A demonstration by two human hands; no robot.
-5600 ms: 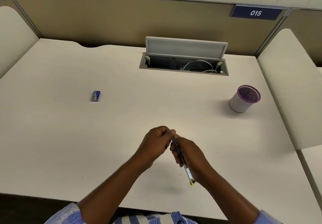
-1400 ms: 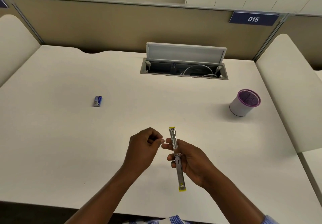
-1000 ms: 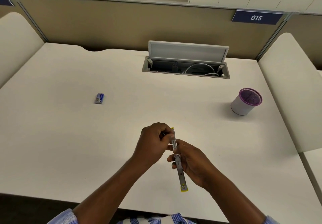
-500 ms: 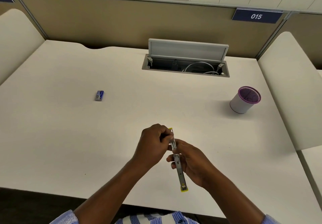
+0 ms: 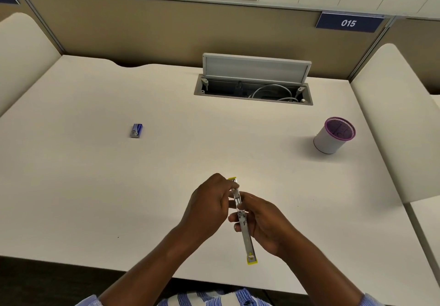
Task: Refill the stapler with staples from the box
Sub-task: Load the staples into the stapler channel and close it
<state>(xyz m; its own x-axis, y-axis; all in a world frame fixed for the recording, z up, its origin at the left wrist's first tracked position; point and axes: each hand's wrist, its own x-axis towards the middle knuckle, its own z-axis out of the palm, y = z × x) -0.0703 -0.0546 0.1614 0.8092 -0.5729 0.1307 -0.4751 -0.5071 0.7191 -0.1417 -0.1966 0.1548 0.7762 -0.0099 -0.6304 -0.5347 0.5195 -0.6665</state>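
The stapler (image 5: 245,229) is folded open into one long metal strip with yellow ends, held over the desk's near middle. My right hand (image 5: 266,224) grips it around the middle from the right. My left hand (image 5: 209,200) is at the stapler's far half, fingertips pinching what looks like a short strip of staples against the open rail; the strip itself is mostly hidden by the fingers. The small blue staple box (image 5: 136,130) lies on the desk far to the left, away from both hands.
A white cup with a purple rim (image 5: 333,136) stands at the right. An open cable hatch (image 5: 253,91) with its raised lid sits at the desk's back. Padded dividers flank both sides. The desk's front edge (image 5: 71,261) is near my body.
The stapler was unfolded flat. My left hand, briefly apart from it with pinched fingers, has come back to the far half and stays there. The right hand keeps its grip.
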